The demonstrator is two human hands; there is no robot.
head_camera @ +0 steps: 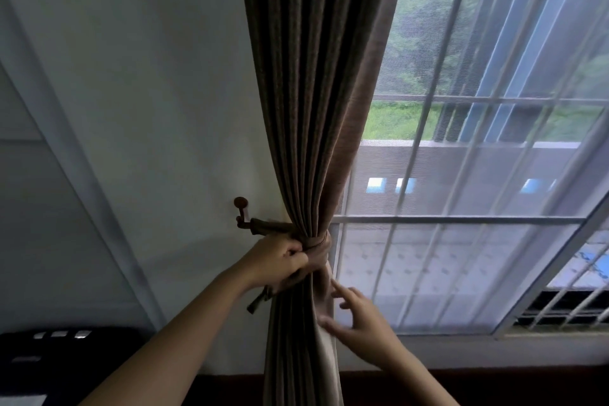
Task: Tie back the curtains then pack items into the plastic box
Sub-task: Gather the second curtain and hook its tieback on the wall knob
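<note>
Cinching the brown curtain (313, 109) at centre, the tieback (319, 242) is gripped by the curled left hand (278, 262); at five o'clock its edge is touched by the loosely spread right hand (361, 316).

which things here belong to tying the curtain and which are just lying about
Job:
curtain
tieback
hook
left hand, gripping the tieback
right hand, fingers on the curtain

Just there:
window
black object, bottom left
</note>
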